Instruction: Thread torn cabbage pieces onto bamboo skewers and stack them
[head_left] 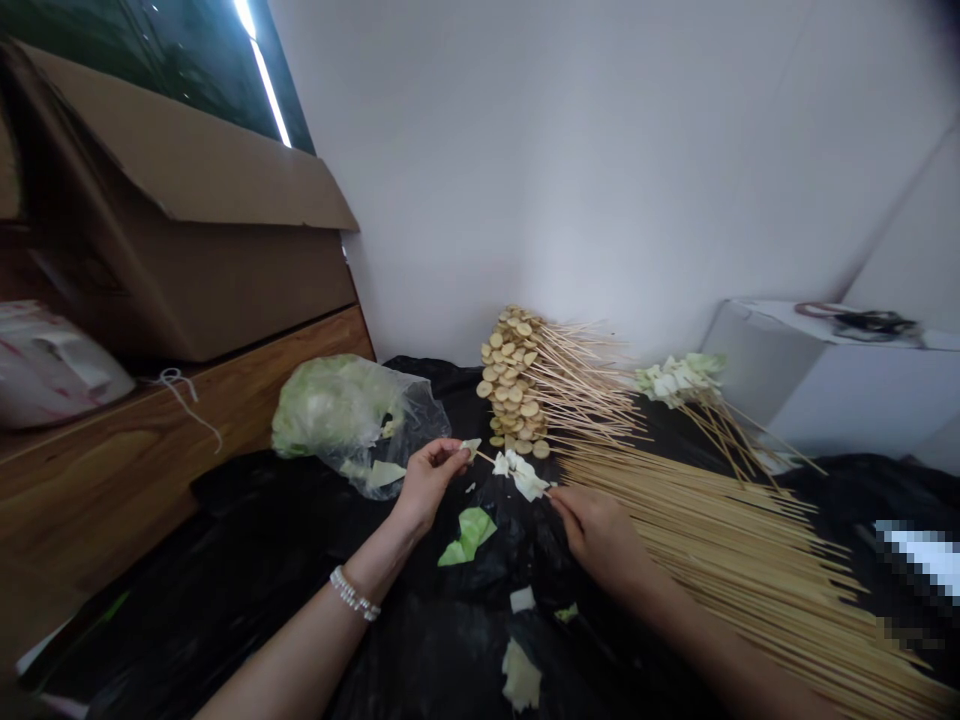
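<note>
My left hand pinches a small piece of cabbage leaf at the tip of a thin wooden skewer. Several white cabbage pieces are threaded along that skewer. The fingers of my right hand are closed around the skewer just behind those pieces. Below my hands, a loose green cabbage leaf lies on black plastic sheeting. A clear plastic bag holding pale green cabbage rests beyond my left hand.
Bare skewers spread out at right. Behind them are skewers of round pale slices and finished-looking cabbage skewers. Leaf scraps lie in front. A cardboard box stands left on a wooden surface; a white box is at right.
</note>
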